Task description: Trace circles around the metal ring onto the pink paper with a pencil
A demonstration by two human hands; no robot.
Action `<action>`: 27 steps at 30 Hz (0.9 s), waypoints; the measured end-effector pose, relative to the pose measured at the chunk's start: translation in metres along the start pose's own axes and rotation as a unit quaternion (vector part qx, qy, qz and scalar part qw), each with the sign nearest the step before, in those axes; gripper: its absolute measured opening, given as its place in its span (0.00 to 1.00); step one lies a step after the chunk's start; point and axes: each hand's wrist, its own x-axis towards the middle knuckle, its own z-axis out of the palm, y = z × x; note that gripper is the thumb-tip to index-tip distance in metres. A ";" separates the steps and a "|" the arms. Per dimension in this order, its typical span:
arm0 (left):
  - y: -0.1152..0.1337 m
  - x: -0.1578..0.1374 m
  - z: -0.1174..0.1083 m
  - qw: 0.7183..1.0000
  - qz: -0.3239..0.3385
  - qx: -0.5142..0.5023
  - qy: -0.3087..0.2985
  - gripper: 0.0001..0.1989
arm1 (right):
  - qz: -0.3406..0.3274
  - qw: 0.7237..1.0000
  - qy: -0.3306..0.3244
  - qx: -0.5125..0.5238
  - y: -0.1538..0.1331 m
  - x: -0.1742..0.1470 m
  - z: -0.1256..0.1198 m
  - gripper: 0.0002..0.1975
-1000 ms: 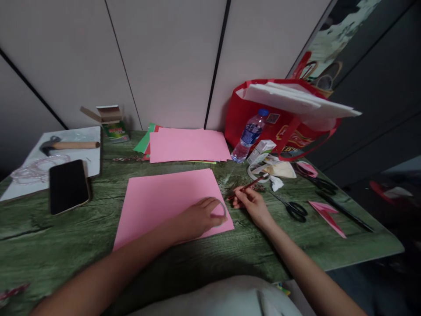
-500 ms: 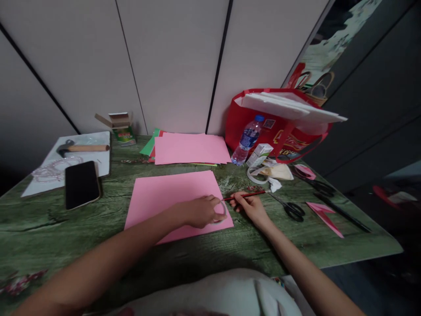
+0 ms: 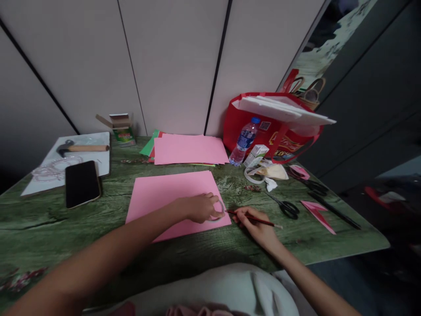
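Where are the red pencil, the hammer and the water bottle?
Red pencil point(image 3: 263, 221): head view, on its shaft.
Hammer point(image 3: 86, 148): head view, on its wooden handle.
Water bottle point(image 3: 245, 140): head view, on its blue label.

Room to pass separates phone point(image 3: 83, 183) from nearer pink sheet point(image 3: 161, 194); scissors point(image 3: 282, 204) obstruct the right.

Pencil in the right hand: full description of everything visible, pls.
The pencil is slim, straight and dark red with a glossy look, possibly painted wood, and has a pale far end. The right hand grips it near the tip, covering part of the shaft. It slants low over the table, tip pointing left at the right edge of the pink sheet, close beside the ring. Whether the tip touches either is too small to tell.
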 end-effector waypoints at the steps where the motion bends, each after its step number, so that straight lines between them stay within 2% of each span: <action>1: 0.000 0.000 0.000 1.000 -0.002 -0.002 -0.001 0.16 | -0.011 1.000 -0.001 -0.019 -0.001 -0.002 0.000 0.16; 8: -0.001 0.000 0.001 1.000 -0.009 -0.019 0.005 0.18 | -0.062 0.993 -0.032 -0.098 -0.012 -0.011 0.001 0.11; 11: 0.000 0.001 -0.002 0.999 -0.024 -0.031 -0.009 0.18 | -0.087 0.988 -0.056 -0.117 -0.020 -0.012 0.001 0.10; 15: 0.003 0.003 -0.008 0.998 -0.045 -0.041 -0.029 0.16 | -0.108 0.984 -0.056 -0.133 -0.025 -0.013 0.001 0.10; 23: 0.005 0.003 -0.010 0.996 -0.042 -0.076 0.001 0.12 | -0.160 0.973 -0.066 -0.155 -0.019 -0.018 0.004 0.08; 27: 0.004 0.006 -0.013 0.995 -0.052 -0.078 -0.024 0.12 | -0.191 0.964 -0.091 -0.160 -0.013 -0.018 0.005 0.07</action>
